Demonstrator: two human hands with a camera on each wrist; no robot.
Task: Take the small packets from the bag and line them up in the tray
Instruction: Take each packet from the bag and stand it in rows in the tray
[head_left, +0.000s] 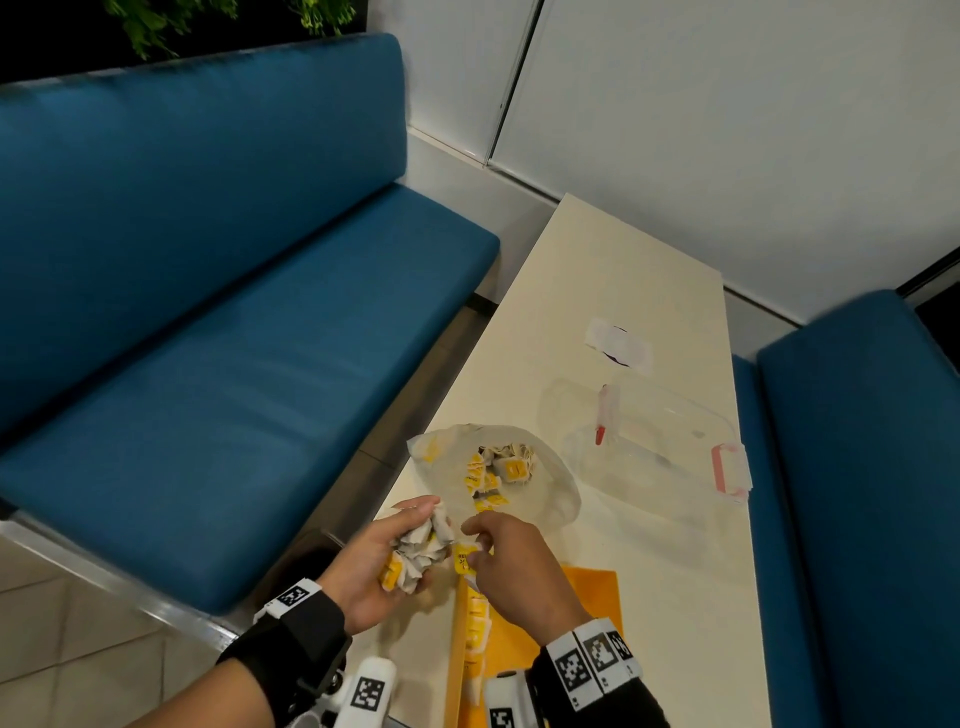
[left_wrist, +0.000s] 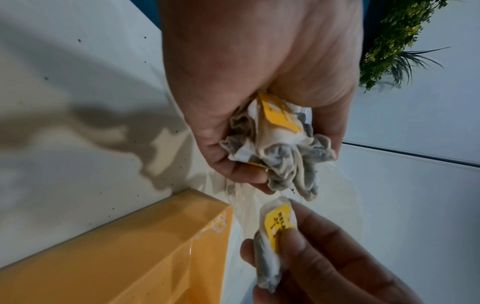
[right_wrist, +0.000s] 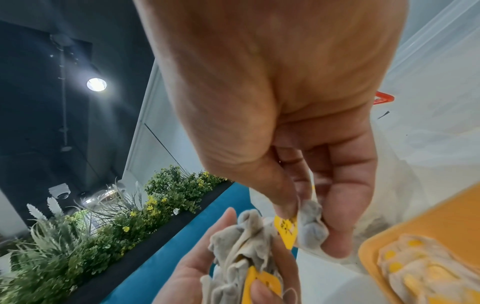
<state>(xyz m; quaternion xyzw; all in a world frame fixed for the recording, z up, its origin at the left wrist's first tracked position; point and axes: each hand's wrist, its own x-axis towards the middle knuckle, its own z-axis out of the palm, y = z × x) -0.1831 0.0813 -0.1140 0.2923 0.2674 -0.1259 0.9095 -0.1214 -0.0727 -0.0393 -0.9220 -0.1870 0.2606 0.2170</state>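
My left hand (head_left: 387, 558) grips a crumpled bunch of small packets (head_left: 420, 545) (left_wrist: 283, 148) (right_wrist: 244, 253), white-grey with yellow labels. Just to its right, my right hand (head_left: 511, 564) pinches a single packet (head_left: 464, 558) (left_wrist: 275, 238) (right_wrist: 302, 225) between thumb and fingers, above the far end of the yellow tray (head_left: 587, 597) (left_wrist: 103, 257) (right_wrist: 426, 222). A row of packets (head_left: 475, 636) (right_wrist: 426, 265) lies along the tray's left side. Beyond the hands sits the open clear bag (head_left: 550, 488) with more packets (head_left: 498, 467) inside.
A clear plastic box (head_left: 649, 447) with pink latches stands right of the bag on the cream table (head_left: 649, 597). A white wrapper (head_left: 615, 345) lies farther back. Blue benches (head_left: 234, 312) flank the table on both sides. Green plants (right_wrist: 91, 236) run behind the left bench.
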